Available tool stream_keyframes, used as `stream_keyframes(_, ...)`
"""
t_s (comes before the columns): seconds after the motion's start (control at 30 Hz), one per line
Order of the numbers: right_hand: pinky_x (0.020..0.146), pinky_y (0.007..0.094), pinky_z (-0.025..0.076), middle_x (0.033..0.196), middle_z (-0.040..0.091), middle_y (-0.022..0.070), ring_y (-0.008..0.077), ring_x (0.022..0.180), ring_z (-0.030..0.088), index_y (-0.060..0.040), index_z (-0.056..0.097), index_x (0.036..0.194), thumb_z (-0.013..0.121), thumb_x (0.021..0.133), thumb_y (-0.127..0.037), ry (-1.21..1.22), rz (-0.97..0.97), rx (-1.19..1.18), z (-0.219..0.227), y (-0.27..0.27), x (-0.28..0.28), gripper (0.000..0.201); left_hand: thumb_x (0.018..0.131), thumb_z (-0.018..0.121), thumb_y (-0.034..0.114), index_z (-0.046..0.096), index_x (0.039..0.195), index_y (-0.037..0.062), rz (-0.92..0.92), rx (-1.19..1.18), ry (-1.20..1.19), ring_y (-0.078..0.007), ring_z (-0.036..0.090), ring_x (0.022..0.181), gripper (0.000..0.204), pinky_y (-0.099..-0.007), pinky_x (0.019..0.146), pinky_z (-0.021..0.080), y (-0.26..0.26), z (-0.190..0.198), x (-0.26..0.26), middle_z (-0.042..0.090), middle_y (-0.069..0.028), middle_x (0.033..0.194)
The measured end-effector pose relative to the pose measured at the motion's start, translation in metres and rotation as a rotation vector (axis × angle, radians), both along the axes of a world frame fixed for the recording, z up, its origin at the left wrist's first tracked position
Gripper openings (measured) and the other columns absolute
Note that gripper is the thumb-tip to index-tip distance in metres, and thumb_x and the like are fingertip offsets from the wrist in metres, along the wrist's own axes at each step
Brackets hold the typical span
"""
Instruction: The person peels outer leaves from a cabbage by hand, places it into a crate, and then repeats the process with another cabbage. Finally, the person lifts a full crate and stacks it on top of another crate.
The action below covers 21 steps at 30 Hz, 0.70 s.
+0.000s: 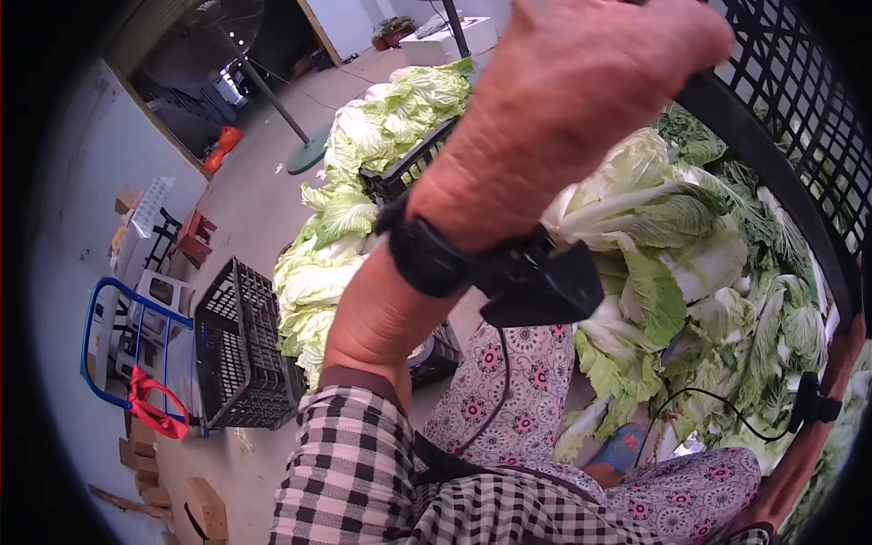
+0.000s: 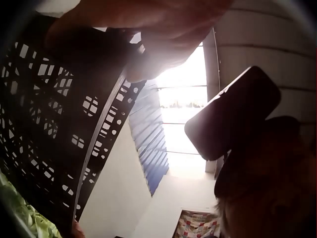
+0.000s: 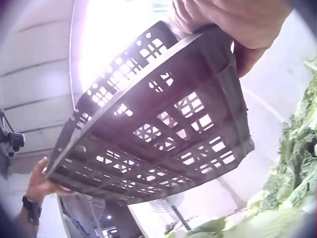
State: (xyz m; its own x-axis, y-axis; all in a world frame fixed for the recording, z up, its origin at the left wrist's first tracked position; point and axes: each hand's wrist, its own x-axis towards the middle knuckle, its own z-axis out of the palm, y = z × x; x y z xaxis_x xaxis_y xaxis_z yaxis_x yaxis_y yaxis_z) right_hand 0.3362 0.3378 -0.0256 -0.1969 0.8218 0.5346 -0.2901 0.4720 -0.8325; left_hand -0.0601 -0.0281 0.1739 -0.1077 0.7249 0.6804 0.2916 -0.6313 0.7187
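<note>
A black plastic crate (image 1: 808, 118) (image 2: 54, 114) (image 3: 148, 129) is held up and tilted between both hands, its lattice side showing. The left hand (image 1: 590, 100) (image 2: 148, 29) (image 3: 42, 183) grips one end of it, fingers curled over the rim. At the opposite end the right hand (image 1: 847, 359) (image 3: 242, 25) holds the crate's edge; in the head view its fingers are cut off by the frame. Loose cabbages (image 1: 654, 218) lie below the crate, beside the person's legs. What the crate holds inside cannot be seen.
Cabbages heaped on dark crates (image 1: 391, 118) stand ahead. To the left are an upright black crate (image 1: 241, 350), a blue-handled cart (image 1: 91, 336) and a red stool (image 1: 194, 238). A fan's round base (image 1: 311, 153) is on the floor behind.
</note>
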Motion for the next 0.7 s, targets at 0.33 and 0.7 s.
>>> stream_keyframes(0.33,0.087,0.0389,0.045,0.113,0.059,0.0202,0.0341,0.103,0.055,-0.0046,0.058,0.116,0.067,0.079,-0.020,-0.217,-0.049,0.196,0.160,-0.223,-0.178,0.041,0.085,0.061,0.009,0.052,0.108,0.0013,0.539,0.096,-0.500,-0.0152,0.062,0.082,0.026,-0.0294,0.072,0.056,-0.211,-0.075,-0.069,0.061,-0.0082,0.091)
stream_keyframes(0.7,0.085,0.0302,0.046,0.110,0.058,0.0110,0.0193,0.100,0.057,-0.0030,0.050,0.119,0.057,0.090,-0.029,-0.262,0.935,0.438,0.226,-0.375,-0.331,0.040,0.077,0.056,0.001,0.051,0.080,-0.0056,0.849,0.535,-1.056,-0.0293,0.055,0.086,0.009,-0.0479,0.089,0.045,-0.488,-0.128,-0.112,0.057,-0.0150,0.079)
